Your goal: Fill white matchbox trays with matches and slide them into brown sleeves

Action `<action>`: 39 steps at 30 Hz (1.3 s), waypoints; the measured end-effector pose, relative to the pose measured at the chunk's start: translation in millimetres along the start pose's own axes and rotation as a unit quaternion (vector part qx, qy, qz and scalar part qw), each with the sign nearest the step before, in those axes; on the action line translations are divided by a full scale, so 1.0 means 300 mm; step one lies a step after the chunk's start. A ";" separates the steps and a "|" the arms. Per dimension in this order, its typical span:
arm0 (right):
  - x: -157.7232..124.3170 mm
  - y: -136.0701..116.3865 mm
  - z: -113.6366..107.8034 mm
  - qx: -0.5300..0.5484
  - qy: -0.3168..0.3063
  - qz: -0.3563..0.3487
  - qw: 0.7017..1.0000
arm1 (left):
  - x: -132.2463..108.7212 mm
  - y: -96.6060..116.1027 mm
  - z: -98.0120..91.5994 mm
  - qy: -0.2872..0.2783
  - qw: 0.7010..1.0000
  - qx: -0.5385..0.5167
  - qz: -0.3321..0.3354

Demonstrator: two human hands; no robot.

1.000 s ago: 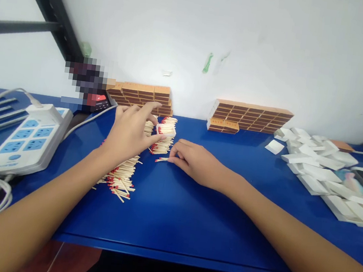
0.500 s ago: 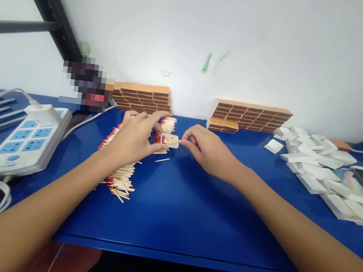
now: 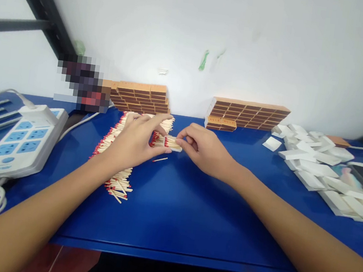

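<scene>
A matchbox tray (image 3: 174, 149) of matches (image 3: 171, 142) between two hands, towards the table's (image 3: 191, 217) far edge, left of its middle.
The left hand (image 3: 136, 136) has its fingers clamped on the tray's left end, thumb on the near side – probably a brace, though whether the tray is lifted cannot be told. Heads point left, so the bare ends face the right hand (image 3: 204, 150), whose fingertips nearly meet there; whether they grip a match cannot be told. A single match (image 3: 160, 160) lies just nearer the front edge. The match pile (image 3: 117, 186) lies around and beneath the left hand, presumably for short reaches – while the left matchbox stack (image 3: 143, 97) and right matchbox stack (image 3: 251, 115) line the far edge, likely to spare working room.
</scene>
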State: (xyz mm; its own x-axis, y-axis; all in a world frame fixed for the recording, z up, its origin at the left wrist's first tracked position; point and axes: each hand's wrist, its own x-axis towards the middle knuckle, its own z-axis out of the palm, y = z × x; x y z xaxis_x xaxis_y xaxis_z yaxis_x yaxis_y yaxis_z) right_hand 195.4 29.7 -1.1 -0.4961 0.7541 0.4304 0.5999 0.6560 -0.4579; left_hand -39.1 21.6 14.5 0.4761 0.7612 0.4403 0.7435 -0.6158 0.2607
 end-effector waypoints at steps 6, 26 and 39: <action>-0.021 -0.035 0.056 0.018 -0.050 -0.027 0.998 | 0.013 -0.007 -0.042 0.046 0.996 0.032 -0.068; -0.017 -0.054 0.129 -0.030 -0.084 -0.026 0.996 | 0.013 -0.002 -0.039 0.046 0.995 0.044 -0.076; -0.023 -0.054 0.098 -0.036 -0.139 0.010 0.990 | 0.010 -0.014 -0.031 0.039 0.995 0.054 -0.072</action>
State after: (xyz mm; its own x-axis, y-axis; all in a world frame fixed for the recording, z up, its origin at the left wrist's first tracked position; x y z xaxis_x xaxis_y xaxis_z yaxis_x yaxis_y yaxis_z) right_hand 170.6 14.6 -19.5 -0.6308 0.7534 0.1857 0.6503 0.6439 -0.4031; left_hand -45.2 24.6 22.9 0.3267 0.8190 0.4718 0.8493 -0.4734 0.2338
